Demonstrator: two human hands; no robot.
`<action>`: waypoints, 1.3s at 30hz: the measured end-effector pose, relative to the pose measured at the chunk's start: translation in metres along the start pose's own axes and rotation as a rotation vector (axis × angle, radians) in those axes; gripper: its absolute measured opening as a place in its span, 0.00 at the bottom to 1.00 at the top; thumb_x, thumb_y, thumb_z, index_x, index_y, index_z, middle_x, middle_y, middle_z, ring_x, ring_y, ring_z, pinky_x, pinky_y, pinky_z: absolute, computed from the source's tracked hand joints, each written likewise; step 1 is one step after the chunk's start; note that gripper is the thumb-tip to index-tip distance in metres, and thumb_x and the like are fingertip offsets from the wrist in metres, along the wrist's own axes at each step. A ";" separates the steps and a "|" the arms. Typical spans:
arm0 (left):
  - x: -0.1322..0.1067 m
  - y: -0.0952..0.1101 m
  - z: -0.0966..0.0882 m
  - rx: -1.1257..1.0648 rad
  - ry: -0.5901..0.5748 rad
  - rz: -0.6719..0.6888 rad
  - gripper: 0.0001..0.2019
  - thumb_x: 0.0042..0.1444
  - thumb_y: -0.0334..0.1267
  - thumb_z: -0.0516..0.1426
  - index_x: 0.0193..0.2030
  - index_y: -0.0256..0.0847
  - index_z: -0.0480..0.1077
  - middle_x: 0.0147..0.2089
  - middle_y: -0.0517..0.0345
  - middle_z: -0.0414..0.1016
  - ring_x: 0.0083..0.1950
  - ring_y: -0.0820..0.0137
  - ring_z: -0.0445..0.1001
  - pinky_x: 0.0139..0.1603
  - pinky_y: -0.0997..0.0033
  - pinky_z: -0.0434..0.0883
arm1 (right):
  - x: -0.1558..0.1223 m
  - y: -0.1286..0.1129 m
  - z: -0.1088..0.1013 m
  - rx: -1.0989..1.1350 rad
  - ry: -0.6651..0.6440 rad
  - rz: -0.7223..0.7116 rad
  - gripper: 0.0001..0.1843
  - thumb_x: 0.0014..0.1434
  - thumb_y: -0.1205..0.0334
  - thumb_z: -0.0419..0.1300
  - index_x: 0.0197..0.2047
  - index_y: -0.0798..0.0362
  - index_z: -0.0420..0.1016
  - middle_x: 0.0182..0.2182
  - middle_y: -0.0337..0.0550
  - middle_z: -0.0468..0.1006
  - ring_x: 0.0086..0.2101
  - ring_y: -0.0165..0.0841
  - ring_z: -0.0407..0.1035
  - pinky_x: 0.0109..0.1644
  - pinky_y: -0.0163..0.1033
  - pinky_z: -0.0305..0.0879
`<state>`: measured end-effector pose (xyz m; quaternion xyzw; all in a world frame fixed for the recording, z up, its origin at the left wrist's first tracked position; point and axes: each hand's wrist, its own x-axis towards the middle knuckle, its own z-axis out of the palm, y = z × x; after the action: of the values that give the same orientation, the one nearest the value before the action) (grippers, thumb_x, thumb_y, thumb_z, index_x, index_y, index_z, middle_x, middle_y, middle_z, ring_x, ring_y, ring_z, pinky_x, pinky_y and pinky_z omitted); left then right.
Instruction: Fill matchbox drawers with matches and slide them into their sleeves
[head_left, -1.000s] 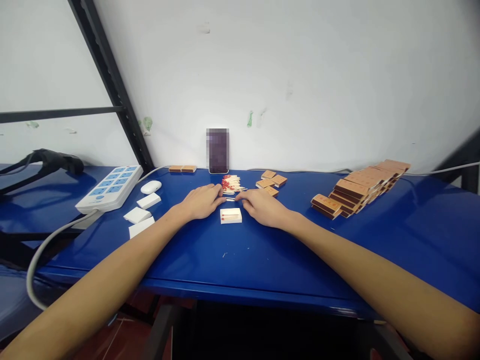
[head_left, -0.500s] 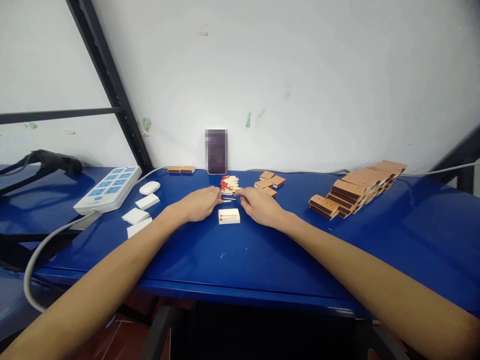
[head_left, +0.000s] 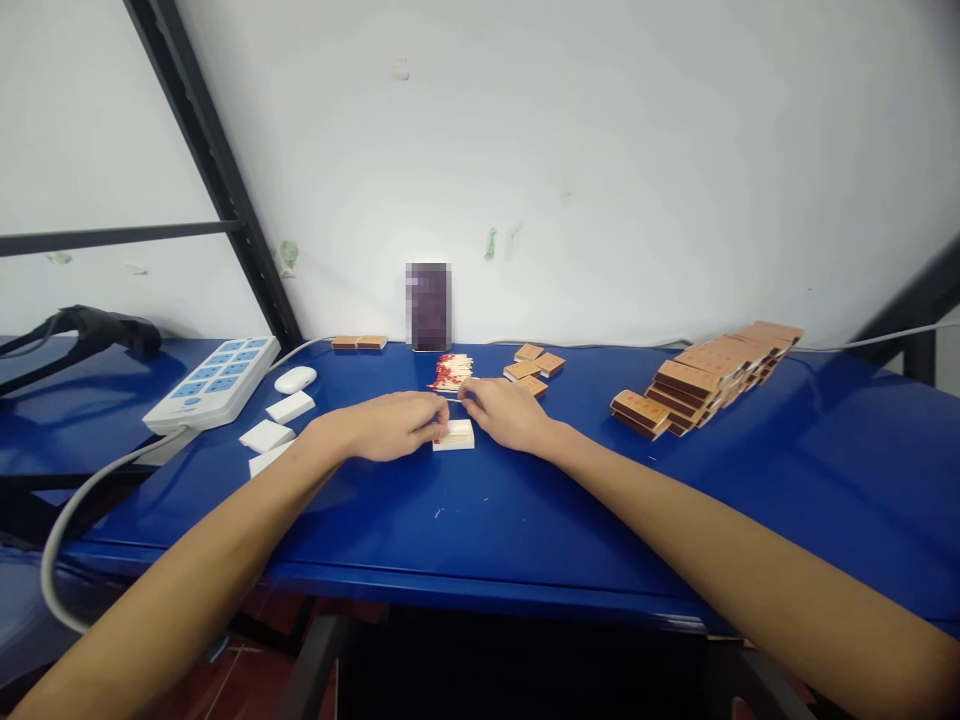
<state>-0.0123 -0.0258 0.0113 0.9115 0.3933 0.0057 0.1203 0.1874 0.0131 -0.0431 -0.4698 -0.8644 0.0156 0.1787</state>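
My left hand [head_left: 401, 425] is closed in a pinch at the left side of a small white matchbox tray [head_left: 454, 443]. Its fingertips reach over the rim, and whatever they pinch is too small to make out. A few matchsticks [head_left: 456, 428] lie inside the tray, partly covered by those fingers. My right hand [head_left: 508, 412] rests palm down just beyond the tray's right side. Its thumb and forefinger are drawn together at the end of a loose matchstick [head_left: 452, 400]. Directly behind the hands lies a pile of red-tipped matches [head_left: 455, 371].
Several brown matchboxes [head_left: 531, 370] lie right of the pile, with a large stack [head_left: 701, 375] farther right. White trays [head_left: 291, 406], a white oval case [head_left: 295, 380] and a power strip [head_left: 214, 385] stand left. A phone [head_left: 430, 308] leans on the wall.
My left hand has moved from beside the matches toward me, and its fingers now reach over the tray. My right hand has barely shifted. The whole view has moved slightly.
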 end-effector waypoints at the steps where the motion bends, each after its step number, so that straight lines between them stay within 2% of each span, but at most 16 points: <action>1: 0.000 -0.001 0.000 0.009 0.010 0.004 0.13 0.67 0.45 0.44 0.38 0.42 0.64 0.38 0.56 0.72 0.38 0.67 0.68 0.39 0.67 0.64 | 0.000 0.000 0.000 0.002 0.000 -0.003 0.10 0.67 0.63 0.49 0.45 0.50 0.71 0.42 0.44 0.79 0.43 0.38 0.71 0.38 0.37 0.56; 3: 0.002 -0.005 0.001 0.040 0.059 0.006 0.13 0.67 0.44 0.43 0.39 0.42 0.64 0.39 0.56 0.72 0.39 0.66 0.69 0.40 0.67 0.64 | 0.000 -0.001 -0.001 0.010 0.000 -0.006 0.10 0.67 0.64 0.50 0.45 0.50 0.71 0.41 0.44 0.79 0.42 0.37 0.71 0.37 0.37 0.55; 5: 0.006 -0.013 0.004 0.093 0.161 -0.022 0.13 0.68 0.42 0.41 0.42 0.43 0.64 0.42 0.55 0.72 0.41 0.65 0.70 0.42 0.65 0.65 | 0.000 -0.001 -0.002 0.022 0.003 -0.001 0.09 0.66 0.64 0.50 0.44 0.50 0.72 0.40 0.44 0.79 0.40 0.37 0.71 0.36 0.37 0.55; 7: 0.012 -0.023 0.011 0.173 0.286 -0.093 0.13 0.68 0.41 0.40 0.46 0.43 0.64 0.45 0.54 0.72 0.44 0.63 0.71 0.43 0.64 0.66 | 0.001 -0.001 -0.002 0.039 0.006 0.016 0.09 0.66 0.63 0.51 0.44 0.50 0.72 0.39 0.43 0.79 0.39 0.37 0.71 0.35 0.37 0.54; 8: 0.016 -0.027 0.014 0.214 0.307 -0.128 0.13 0.67 0.41 0.41 0.47 0.42 0.64 0.46 0.53 0.72 0.45 0.62 0.71 0.44 0.63 0.66 | 0.001 0.000 -0.003 0.053 0.006 0.027 0.09 0.66 0.63 0.51 0.43 0.50 0.73 0.38 0.43 0.79 0.39 0.36 0.71 0.35 0.37 0.54; 12: 0.027 -0.039 0.025 0.275 0.288 -0.203 0.12 0.66 0.42 0.44 0.47 0.43 0.65 0.47 0.52 0.71 0.45 0.61 0.72 0.44 0.62 0.68 | 0.005 0.001 -0.002 0.114 -0.009 0.080 0.09 0.66 0.59 0.53 0.42 0.49 0.74 0.36 0.41 0.79 0.36 0.34 0.70 0.34 0.36 0.54; 18: 0.030 -0.037 0.025 0.263 0.265 -0.262 0.14 0.67 0.44 0.43 0.51 0.44 0.64 0.51 0.51 0.70 0.49 0.59 0.72 0.45 0.61 0.68 | 0.008 0.003 0.001 0.114 0.009 0.116 0.10 0.65 0.58 0.54 0.48 0.49 0.72 0.36 0.42 0.79 0.37 0.35 0.70 0.35 0.36 0.55; 25: 0.031 -0.040 0.027 0.187 0.285 -0.207 0.14 0.66 0.44 0.45 0.49 0.42 0.66 0.49 0.51 0.71 0.48 0.61 0.72 0.47 0.61 0.68 | 0.007 0.004 0.000 0.108 0.012 0.081 0.10 0.66 0.59 0.53 0.43 0.49 0.74 0.35 0.42 0.79 0.36 0.34 0.69 0.34 0.36 0.54; 30: 0.032 -0.040 0.028 0.149 0.311 -0.181 0.13 0.65 0.45 0.48 0.47 0.43 0.68 0.45 0.52 0.70 0.44 0.62 0.72 0.46 0.61 0.68 | 0.007 0.005 0.002 0.111 0.030 0.069 0.10 0.66 0.59 0.53 0.44 0.49 0.74 0.34 0.41 0.79 0.35 0.34 0.69 0.33 0.36 0.53; 39: 0.033 -0.037 0.030 0.096 0.339 -0.175 0.12 0.65 0.45 0.48 0.42 0.42 0.68 0.43 0.53 0.65 0.41 0.66 0.70 0.46 0.62 0.67 | 0.006 0.005 -0.001 0.078 -0.013 0.032 0.09 0.66 0.61 0.51 0.42 0.50 0.72 0.35 0.42 0.79 0.34 0.33 0.69 0.34 0.35 0.53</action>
<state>-0.0133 0.0159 -0.0291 0.8646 0.4853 0.1300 0.0088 0.1889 0.0205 -0.0416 -0.4762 -0.8566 0.0550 0.1908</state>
